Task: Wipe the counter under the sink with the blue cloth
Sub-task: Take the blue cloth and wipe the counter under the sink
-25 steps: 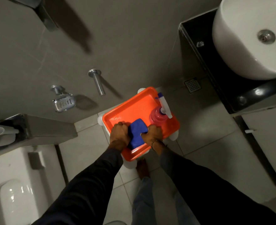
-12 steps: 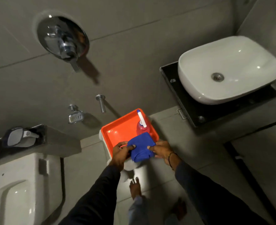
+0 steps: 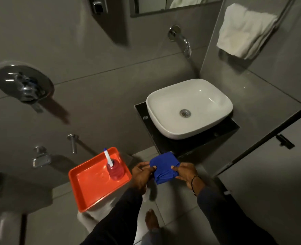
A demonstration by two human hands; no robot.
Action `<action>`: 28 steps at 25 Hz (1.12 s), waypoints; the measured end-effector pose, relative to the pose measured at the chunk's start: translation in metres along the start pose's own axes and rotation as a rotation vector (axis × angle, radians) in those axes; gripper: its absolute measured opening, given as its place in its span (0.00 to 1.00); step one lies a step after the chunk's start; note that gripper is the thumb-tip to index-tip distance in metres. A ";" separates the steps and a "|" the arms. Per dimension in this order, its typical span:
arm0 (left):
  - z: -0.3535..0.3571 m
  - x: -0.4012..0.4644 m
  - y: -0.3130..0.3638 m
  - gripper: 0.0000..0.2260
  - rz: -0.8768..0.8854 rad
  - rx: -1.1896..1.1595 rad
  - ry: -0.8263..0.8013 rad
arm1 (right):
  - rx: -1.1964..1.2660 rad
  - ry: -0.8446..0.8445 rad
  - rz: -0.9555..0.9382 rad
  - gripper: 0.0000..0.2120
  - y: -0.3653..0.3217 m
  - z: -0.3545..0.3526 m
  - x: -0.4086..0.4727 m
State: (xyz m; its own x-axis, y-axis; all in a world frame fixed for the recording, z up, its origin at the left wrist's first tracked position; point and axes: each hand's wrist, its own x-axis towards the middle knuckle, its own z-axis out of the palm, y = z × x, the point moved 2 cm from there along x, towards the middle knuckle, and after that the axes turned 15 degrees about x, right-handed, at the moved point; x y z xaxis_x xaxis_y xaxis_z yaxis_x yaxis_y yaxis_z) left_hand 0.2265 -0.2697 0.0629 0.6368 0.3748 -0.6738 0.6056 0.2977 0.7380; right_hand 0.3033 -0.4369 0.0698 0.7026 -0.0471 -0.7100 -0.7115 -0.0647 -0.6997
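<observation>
Both my hands hold a folded blue cloth (image 3: 163,167) in the air, just below the front left corner of the black counter (image 3: 165,142). My left hand (image 3: 141,174) pinches its left edge and my right hand (image 3: 185,172) pinches its right edge. A white basin (image 3: 204,96) sits on the counter, which shows as a dark rim along its left and front sides.
An orange tray (image 3: 91,188) on a white stool stands to the left, with a red spray bottle (image 3: 114,169) in it. A wall spout (image 3: 183,40) hangs above the basin and a white towel (image 3: 243,30) to its right. A dark glass partition (image 3: 262,144) runs along the right.
The cloth has been lifted off the orange tray and carried right, toward the counter, still in both hands. My view has risen, so the whole basin, spout and towel now show.
</observation>
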 end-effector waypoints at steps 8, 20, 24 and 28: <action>0.022 0.054 0.008 0.11 0.026 0.120 0.148 | 0.062 0.065 -0.021 0.05 -0.004 0.009 0.047; 0.101 0.036 -0.021 0.28 0.521 1.433 0.210 | -0.215 0.193 -1.011 0.11 -0.130 -0.009 0.039; 0.106 0.040 -0.046 0.35 0.541 1.572 0.225 | -0.495 0.070 -0.976 0.14 -0.161 0.013 0.085; 0.114 0.035 -0.056 0.36 0.499 1.514 0.299 | -0.756 -0.033 -0.934 0.30 -0.155 0.016 0.113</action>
State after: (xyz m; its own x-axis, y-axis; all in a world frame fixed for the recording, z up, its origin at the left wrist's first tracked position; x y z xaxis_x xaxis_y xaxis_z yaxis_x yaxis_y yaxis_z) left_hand 0.2698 -0.3732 -0.0063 0.9023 0.3665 -0.2269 0.3840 -0.9226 0.0367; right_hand 0.4932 -0.4164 0.0966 0.9345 0.3540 0.0369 0.2672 -0.6292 -0.7299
